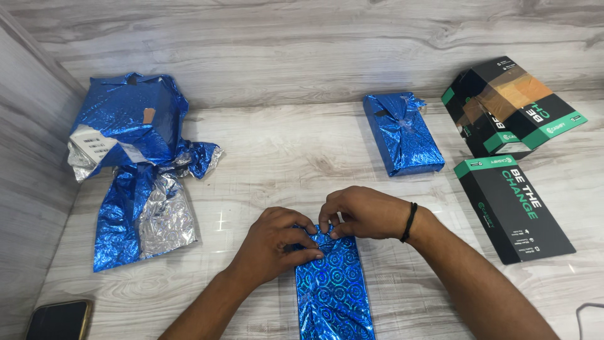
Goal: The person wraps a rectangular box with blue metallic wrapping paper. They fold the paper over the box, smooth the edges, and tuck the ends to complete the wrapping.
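So the main thing here is a flat box wrapped in shiny blue foil paper [333,289], lying lengthwise on the pale wood-grain table [277,157], right in front of the person and running off the bottom edge of the shot. Both hands are working at its far end. The left hand [274,239] lies over the top left corner with its fingers pressed down onto the paper. The right hand [360,213] is just beside it, fingertips pinched on the folded flap of foil at that end. The two hands are touching each other there, both clamped onto the wrap. There's a thin black band [409,221] on the right wrist.

Moving outward: further back, a bit to the right, sits a second wrapped blue box [401,133], with the paper bunched at its far end. Right of that lies a black and green carton [513,208], flat on the table, and behind it a pair of similar black and green cartons [513,104] leaning against the wall.

Over on the left is a crumpled heap of blue foil paper [135,164] with its silver underside showing in spots, well apart from the hands. A dark phone [60,320] sits in the bottom left corner.
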